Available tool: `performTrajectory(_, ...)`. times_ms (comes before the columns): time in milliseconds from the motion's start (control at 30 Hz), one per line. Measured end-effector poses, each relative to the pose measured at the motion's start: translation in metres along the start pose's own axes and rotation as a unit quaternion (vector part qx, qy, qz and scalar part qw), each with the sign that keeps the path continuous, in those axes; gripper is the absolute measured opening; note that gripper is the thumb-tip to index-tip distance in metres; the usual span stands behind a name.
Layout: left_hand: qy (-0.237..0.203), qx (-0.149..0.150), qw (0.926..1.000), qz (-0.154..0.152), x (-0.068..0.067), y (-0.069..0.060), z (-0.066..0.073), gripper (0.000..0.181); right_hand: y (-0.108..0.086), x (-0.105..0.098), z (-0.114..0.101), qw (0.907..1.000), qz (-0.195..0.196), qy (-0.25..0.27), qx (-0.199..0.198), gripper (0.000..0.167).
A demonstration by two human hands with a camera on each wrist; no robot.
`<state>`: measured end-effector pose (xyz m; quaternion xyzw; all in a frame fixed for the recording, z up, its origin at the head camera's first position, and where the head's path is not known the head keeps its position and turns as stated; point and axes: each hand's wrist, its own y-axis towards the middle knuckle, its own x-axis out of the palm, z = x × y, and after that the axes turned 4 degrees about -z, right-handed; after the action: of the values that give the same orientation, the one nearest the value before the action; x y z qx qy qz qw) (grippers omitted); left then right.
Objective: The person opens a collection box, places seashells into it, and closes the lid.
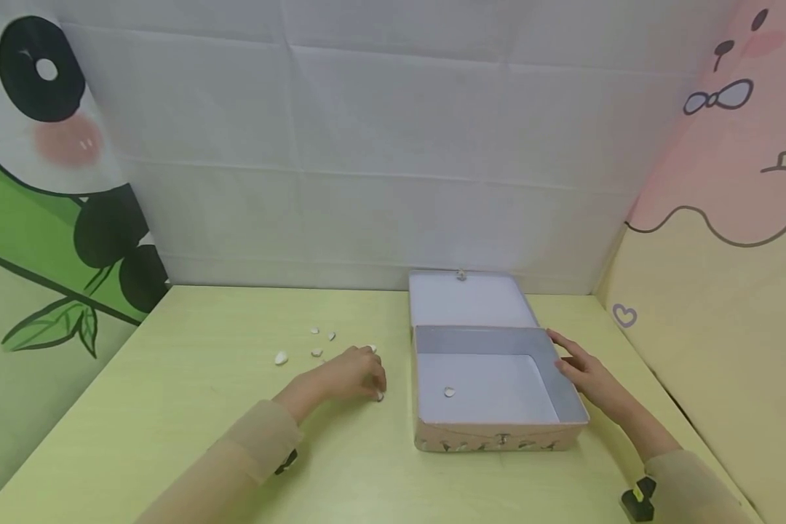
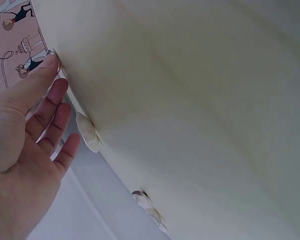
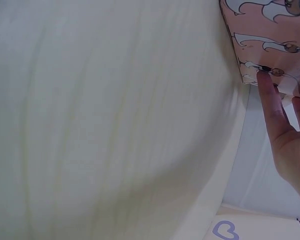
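1. The box (image 1: pixel 501 438) is standing on the table (image 1: pixel 340 473), its lid (image 1: pixel 471 300) lying folded back behind it.
2. Left of the box, the left hand (image 1: pixel 348 374) is bending over the table; its thumb and fingertips are pinching a small white piece (image 1: pixel 380 397) close to the box's left wall, well apart from it.
3. Right of the box, the right hand (image 1: pixel 586 375) is resting its fingers on the box's right wall; they are lying loosely extended, not clenched.
4. Inside the box, one white piece (image 1: pixel 449 391) is lying on the floor, toward the left wall.
5. Farther left of the box, more pale pieces (image 1: pixel 281 358) are lying scattered on the table, and one (image 1: pixel 373 348) is showing just beyond the left hand.
6. Behind the box, a creased white sheet (image 1: pixel 393 160) is hanging; a panda picture (image 1: pixel 72 153) is covering the wall far to its left, and a pink figure (image 1: pixel 727 167) is filling the wall to its right.
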<state>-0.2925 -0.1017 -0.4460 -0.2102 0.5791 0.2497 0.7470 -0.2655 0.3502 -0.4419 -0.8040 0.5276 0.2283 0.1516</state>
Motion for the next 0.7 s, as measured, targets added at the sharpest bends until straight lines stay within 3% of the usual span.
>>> performTrajectory(233,0.008,0.0,0.9999,-0.007,0.0001,0.0011,0.0021,0.009,0.0,0.0006,0.0006,1.0,-0.003,0.003,-0.004,0.057)
performTrajectory(533,0.006,-0.001,0.9999,0.009,-0.0029,-0.0004,0.0054,0.01,0.0004,0.0005,0.0003,0.9999,-0.002,0.009,-0.009,0.057)
performTrajectory(700,-0.01,-0.019,0.9997,0.009,-0.0063,-0.0021,0.0059,0.008,-0.0003,0.0009,-0.0012,0.9999,-0.005,0.008,-0.012,0.057)
